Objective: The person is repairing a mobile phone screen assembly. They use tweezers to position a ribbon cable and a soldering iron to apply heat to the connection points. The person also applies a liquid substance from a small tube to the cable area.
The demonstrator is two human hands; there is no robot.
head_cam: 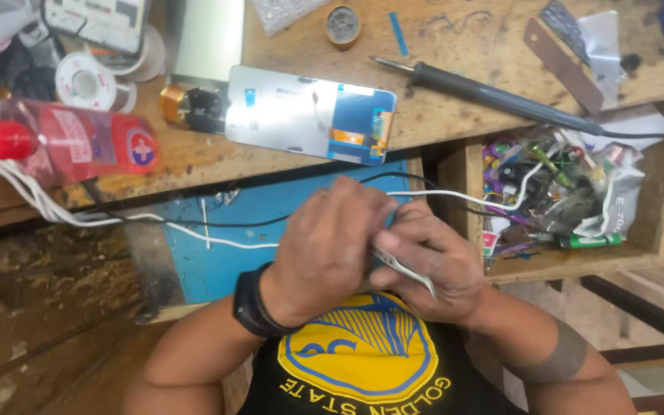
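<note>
Both hands are bunched together at chest level. The right hand [432, 265] pinches metal tweezers [403, 267], tips pointing in under the left hand [328, 246], which is curled over something small I can't make out, probably to steady it. Just beyond, a phone screen [309, 114] lies back-up on the wooden bench [463, 46], with a soldering iron [493, 92] parked near it, within reach.

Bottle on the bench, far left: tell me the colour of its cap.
Red; the bottle shows best in the head view.
</note>
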